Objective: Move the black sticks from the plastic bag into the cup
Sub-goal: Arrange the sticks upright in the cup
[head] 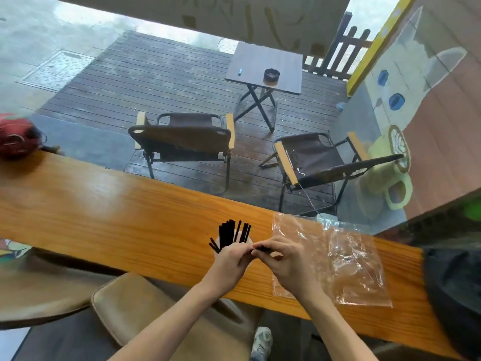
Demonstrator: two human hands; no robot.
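Note:
Several black sticks (230,234) stand upright in a white cup (248,240) on the wooden counter (104,217); my hands hide most of the cup. My left hand (231,259) is at the cup's near side, fingers closed around the lower sticks. My right hand (283,259) touches it from the right and pinches a black stick (261,248) lying sideways between the fingertips. The clear plastic bag (335,259) lies flat to the right of my right hand. I see no sticks inside it.
A dark bag (453,290) sits at the counter's right end and a red helmet-like object (18,138) at the far left. A tan stool (145,308) is below the counter's near edge. Behind the glass are two folding chairs and a small table.

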